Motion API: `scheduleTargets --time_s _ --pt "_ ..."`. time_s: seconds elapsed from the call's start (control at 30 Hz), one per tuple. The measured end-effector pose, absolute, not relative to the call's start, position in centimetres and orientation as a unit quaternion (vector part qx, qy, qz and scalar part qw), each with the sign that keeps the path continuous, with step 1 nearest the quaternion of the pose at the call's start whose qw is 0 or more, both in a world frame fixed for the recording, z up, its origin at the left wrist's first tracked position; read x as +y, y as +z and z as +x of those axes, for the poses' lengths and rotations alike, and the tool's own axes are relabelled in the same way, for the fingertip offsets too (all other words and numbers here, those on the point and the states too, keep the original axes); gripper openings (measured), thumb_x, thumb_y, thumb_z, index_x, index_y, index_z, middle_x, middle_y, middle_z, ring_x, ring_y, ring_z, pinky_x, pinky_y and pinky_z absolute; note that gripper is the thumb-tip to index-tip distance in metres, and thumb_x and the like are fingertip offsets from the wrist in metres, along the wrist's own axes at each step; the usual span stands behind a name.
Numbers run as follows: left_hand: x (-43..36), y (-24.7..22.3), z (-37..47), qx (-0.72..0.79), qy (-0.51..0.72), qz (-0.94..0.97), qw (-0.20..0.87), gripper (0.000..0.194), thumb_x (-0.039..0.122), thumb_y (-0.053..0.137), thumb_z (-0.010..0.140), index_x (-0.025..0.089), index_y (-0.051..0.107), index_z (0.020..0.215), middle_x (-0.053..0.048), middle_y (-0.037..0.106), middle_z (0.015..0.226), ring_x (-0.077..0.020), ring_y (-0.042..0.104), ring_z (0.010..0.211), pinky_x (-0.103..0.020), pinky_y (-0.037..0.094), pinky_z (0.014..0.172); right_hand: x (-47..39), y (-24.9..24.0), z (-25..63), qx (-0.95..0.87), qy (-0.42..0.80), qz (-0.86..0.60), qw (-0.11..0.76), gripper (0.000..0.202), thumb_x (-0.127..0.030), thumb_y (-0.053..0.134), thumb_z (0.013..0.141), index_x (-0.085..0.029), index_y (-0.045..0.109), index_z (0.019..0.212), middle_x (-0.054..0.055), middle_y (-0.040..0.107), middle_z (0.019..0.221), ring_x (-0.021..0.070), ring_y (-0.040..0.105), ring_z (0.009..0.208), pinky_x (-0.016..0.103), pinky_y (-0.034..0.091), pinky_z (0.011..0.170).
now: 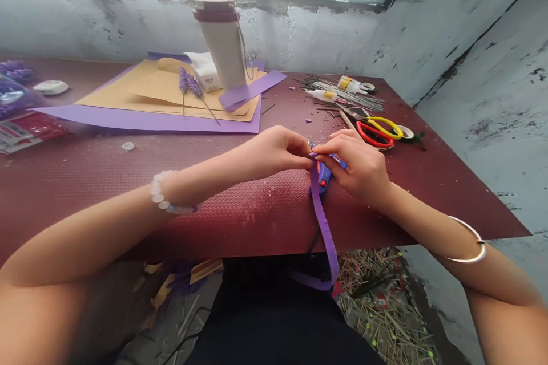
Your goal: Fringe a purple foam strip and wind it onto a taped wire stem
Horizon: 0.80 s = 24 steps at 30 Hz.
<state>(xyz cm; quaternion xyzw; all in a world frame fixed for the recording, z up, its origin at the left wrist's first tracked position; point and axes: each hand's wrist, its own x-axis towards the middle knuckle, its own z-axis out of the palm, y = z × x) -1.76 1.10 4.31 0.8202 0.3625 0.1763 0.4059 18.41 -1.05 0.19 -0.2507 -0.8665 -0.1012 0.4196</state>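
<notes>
My left hand (pixel 278 151) and my right hand (pixel 357 165) meet above the table, thumb and fingers pinched together on both. A thin stem, mostly hidden, shows at my left fingertips. Beside it, my right fingertips grip the end of a long purple paper strip (pixel 324 227) with a finely cut edge. This strip hangs past the table's front edge and curls over my lap. Beneath my hands lies a blue glue gun (pixel 325 175) with a red-orange part, partly covered by them.
Scissors with red and yellow handles (pixel 377 132), glue bottles (pixel 351 84) and wire stems (pixel 363 100) lie at right. Behind stand a white tumbler (pixel 225 48) and tissue pack (pixel 206 74), near brown paper (pixel 149 88) and purple lavender sprigs (pixel 188 81). Sticks litter the floor (pixel 394 308).
</notes>
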Motion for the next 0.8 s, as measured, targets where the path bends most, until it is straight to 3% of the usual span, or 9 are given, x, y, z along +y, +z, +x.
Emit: scheduleTargets --time_s 0.23,0.5,0.67,0.8 --pt "1.5 4.4 -2.9 0.317 0.135 0.784 0.517 0.014 0.031 0.064 0.079 0.02 0.073 0.08 0.0 0.071 0.076 -0.0127 0.062 0.074 -0.023 0.047 0.066 -1.3 0.3 18.5 -0.879 -0.122 -0.226 0.401 0.015 -0.017 0.053 0.095 -0.026 0.063 0.1 -0.001 0.072 0.078 0.0155 0.064 0.071 0.039 0.049 0.085" --pt "1.2 4.1 -2.8 0.311 0.139 0.737 0.584 0.026 0.038 0.056 0.087 0.016 0.07 0.086 -0.005 0.073 0.091 -0.0138 0.065 0.08 -0.025 0.052 0.07 -1.3 0.4 19.2 -0.886 -0.139 -0.198 0.396 0.023 -0.014 0.053 0.095 -0.03 0.063 0.109 -0.002 0.075 0.091 0.0146 0.066 0.081 0.039 0.047 0.091" --pt "1.1 4.1 -2.9 0.323 0.147 0.765 0.538 0.026 0.04 0.056 0.087 0.017 0.07 0.085 -0.004 0.072 0.084 -0.0133 0.064 0.077 -0.024 0.051 0.07 -1.1 0.4 19.3 -0.89 -0.098 -0.2 0.399 0.021 -0.015 0.057 0.094 -0.031 0.065 0.105 -0.003 0.075 0.093 0.0145 0.067 0.084 0.041 0.046 0.094" --pt "0.8 4.2 -2.8 0.347 0.198 0.822 0.407 0.023 0.037 0.058 0.087 0.018 0.07 0.08 -0.002 0.07 0.076 -0.0124 0.061 0.073 -0.024 0.046 0.067 -1.1 0.8 18.9 -0.862 0.084 -0.289 0.407 0.021 -0.018 0.064 0.088 -0.024 0.061 0.108 0.001 0.074 0.093 0.016 0.069 0.087 0.036 0.054 0.084"
